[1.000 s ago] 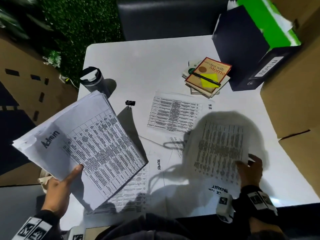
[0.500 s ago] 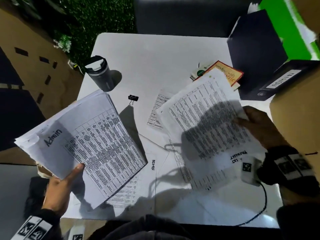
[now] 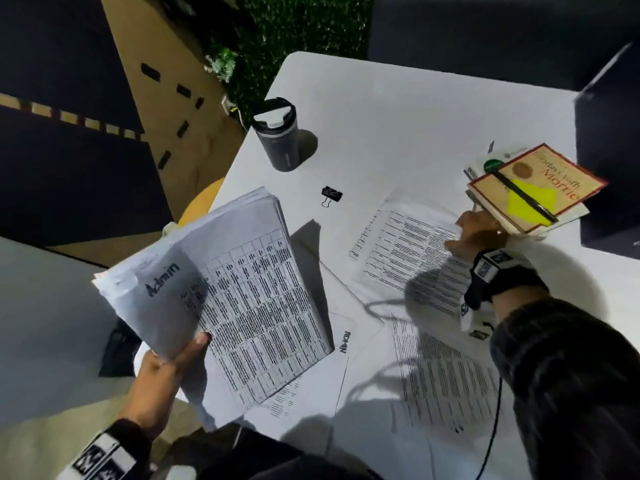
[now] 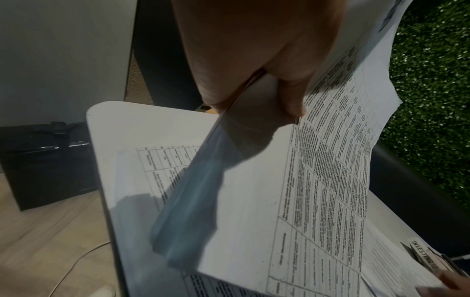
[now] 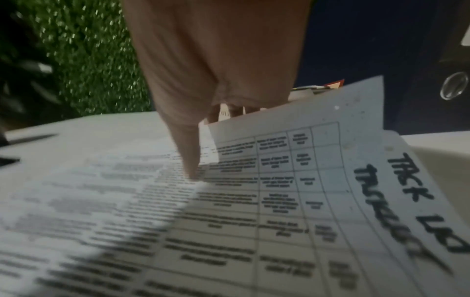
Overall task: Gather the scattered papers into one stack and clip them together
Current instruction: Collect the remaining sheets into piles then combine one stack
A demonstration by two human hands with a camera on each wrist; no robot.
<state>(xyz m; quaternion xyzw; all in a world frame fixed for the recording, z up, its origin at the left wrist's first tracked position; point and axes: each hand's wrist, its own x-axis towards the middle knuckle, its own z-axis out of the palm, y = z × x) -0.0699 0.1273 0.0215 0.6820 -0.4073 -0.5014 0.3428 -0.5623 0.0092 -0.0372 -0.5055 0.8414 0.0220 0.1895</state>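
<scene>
My left hand (image 3: 173, 368) grips a thick stack of printed papers (image 3: 242, 289) by its near corner, tilted up above the table's left side; the top sheet reads "Admin". The left wrist view shows the thumb of this hand (image 4: 254, 60) on top of the stack (image 4: 318, 180). My right hand (image 3: 479, 230) is far out to the right beside the books and pinches a printed sheet (image 5: 292, 180), thumb on top and fingers under its raised edge. That sheet lies over another table sheet (image 3: 398, 244). A black binder clip (image 3: 331, 195) lies on the white table (image 3: 415, 116).
More printed sheets (image 3: 446, 375) lie flat near the front edge, one marked "ADMIN" (image 3: 346, 341). A dark tumbler (image 3: 277, 136) stands at the far left. Stacked books (image 3: 530, 188) with a pen and a yellow note sit far right, against a dark box (image 3: 609, 161).
My right hand lifted a sheet from the near right and carried it forward onto the far sheet beside the books. My left hand kept the stack where it was.
</scene>
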